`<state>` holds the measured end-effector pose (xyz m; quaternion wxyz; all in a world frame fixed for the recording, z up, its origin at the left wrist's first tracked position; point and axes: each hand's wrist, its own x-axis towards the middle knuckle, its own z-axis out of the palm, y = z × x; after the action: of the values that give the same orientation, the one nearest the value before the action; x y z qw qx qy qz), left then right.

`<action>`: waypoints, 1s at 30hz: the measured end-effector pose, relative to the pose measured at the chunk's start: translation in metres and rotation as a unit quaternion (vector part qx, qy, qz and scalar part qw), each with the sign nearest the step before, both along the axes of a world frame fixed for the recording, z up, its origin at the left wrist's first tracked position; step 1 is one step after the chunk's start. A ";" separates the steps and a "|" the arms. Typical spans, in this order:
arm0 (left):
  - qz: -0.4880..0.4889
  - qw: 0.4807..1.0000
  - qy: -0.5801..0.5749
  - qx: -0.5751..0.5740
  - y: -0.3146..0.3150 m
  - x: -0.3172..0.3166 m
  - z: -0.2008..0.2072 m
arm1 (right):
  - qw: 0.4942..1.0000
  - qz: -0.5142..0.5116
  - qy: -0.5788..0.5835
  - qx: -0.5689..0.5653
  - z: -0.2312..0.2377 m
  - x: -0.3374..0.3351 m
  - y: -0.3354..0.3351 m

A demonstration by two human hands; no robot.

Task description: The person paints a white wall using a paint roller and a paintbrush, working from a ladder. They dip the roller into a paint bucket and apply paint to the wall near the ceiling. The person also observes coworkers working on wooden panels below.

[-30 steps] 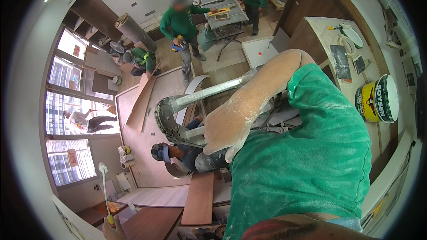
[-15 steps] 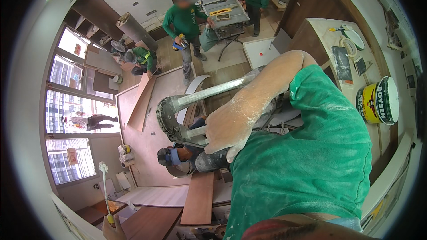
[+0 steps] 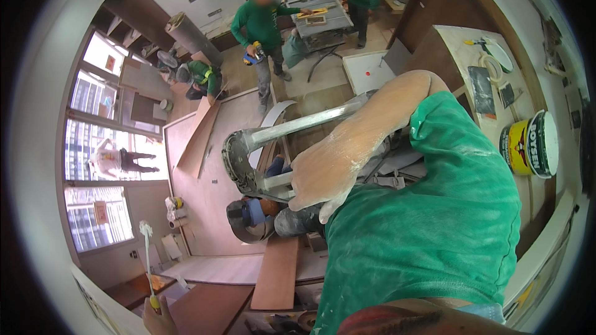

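Observation:
My right hand [image 3: 323, 177], dusted white, is shut on a tube of a grey metal ladder frame [image 3: 248, 161] whose curved top hoop sits just left of the fingers. The green-sleeved arm bends up to an elbow at the upper right and fills the lower right of the view. At the bottom left edge my left hand [image 3: 156, 317] holds a thin stick [image 3: 148, 260] with a yellow grip and a white tip, pointing up. Far below the ladder frame a person in a dark cap [image 3: 247, 218] crouches on the floor.
A yellow can [image 3: 528, 146], a roll of tape [image 3: 493, 65] and small tools lie on a cabinet top at the right. On the floor below stand a person in green holding a drill [image 3: 264, 25], a table saw [image 3: 320, 18] and wooden boards [image 3: 276, 273]. Windows line the left wall.
The standing person in green has shifted a little toward the table saw, and the capped person below has moved slightly. My right hand keeps its grip on the frame.

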<state>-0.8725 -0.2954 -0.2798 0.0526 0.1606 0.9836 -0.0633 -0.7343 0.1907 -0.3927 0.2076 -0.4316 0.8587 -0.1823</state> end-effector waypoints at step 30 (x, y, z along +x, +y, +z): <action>-0.337 0.872 -0.029 0.355 0.351 -0.121 -0.156 | 0.657 -0.724 0.099 -0.188 -0.048 0.101 0.077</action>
<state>-0.9933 0.0560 -0.4362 -0.0036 0.4923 0.8239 0.2806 -0.6335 0.2677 -0.4404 -0.1621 0.2806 0.8626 -0.3886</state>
